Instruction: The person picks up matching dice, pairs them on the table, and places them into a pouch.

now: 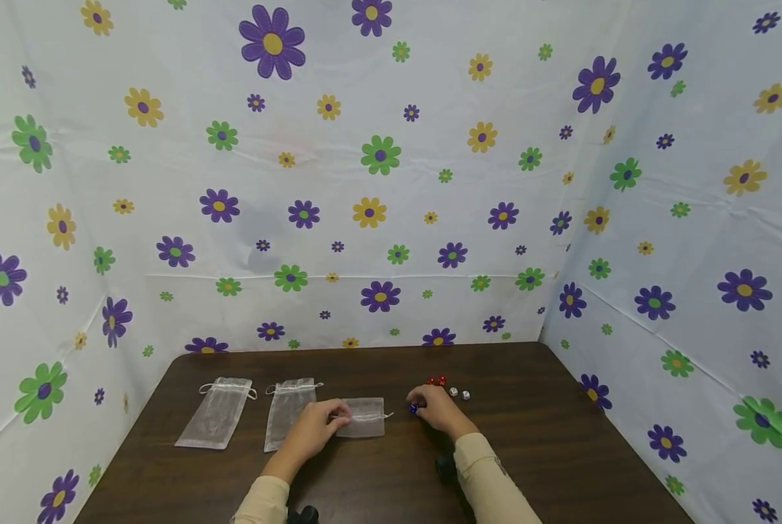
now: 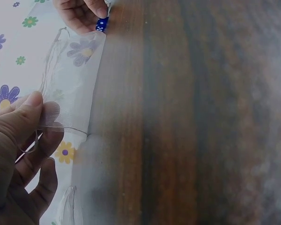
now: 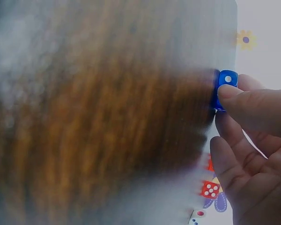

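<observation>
Both hands at work on the brown table [image 1: 535, 437], sheer pouch and blue die.

Left hand [image 1: 315, 426] pinches the pouch [image 1: 363, 417] edge, thumb and fingers closed on fabric. Right hand [image 1: 435, 407] clamps the blue die [image 1: 414, 409] at its fingertips, just right of the pouch. Beyond: red dice [image 1: 437, 380], white dice [image 1: 459, 394]; two more pouches [image 1: 253, 411] lie left.

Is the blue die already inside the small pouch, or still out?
Out. The right hand pinches the blue die at the table, beside the small pouch that the left hand holds.
</observation>
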Motion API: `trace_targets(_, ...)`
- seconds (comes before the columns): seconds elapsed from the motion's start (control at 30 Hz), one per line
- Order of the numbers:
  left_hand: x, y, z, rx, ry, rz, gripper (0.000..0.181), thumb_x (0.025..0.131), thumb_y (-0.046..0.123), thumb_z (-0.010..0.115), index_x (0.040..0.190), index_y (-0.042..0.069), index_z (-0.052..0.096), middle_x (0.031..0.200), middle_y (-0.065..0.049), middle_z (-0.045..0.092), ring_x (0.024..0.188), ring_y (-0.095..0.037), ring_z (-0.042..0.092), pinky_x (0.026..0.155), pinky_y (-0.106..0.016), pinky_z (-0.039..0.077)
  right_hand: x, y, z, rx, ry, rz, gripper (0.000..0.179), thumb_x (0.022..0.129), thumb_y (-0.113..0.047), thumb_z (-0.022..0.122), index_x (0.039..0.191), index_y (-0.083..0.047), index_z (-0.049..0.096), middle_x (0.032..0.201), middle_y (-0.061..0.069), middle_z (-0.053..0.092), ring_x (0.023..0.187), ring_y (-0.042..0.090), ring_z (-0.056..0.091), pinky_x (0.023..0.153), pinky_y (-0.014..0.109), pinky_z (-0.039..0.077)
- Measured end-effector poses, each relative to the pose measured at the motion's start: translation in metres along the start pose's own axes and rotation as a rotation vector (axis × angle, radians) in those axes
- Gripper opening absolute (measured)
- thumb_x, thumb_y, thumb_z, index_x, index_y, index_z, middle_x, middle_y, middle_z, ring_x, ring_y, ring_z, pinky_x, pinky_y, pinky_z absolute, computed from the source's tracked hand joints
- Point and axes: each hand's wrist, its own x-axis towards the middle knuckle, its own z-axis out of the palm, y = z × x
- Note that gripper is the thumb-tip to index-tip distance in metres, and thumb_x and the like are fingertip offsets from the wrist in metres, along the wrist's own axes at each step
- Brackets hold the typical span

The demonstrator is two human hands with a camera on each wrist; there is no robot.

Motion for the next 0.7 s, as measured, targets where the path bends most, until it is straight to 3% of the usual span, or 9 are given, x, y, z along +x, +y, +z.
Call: trace_targets(0.7,-0.0003,0.0018,0.0016,0.031,-0.006,-0.015,0.009,0.091,0.017,0.076,0.09,0.024,0.07,0.085,0.017,0.069,0.078,-0.002,0.061,0.071,-0.031,0.052,0.0002,-0.0007,0.0015,-0.03,0.027,-0.001,0.017,0.087,0.006,0.074,0.102,-0.001,0.072,0.098,0.009,0.07,0.092,0.026,0.066,0.085,0.046,0.054)
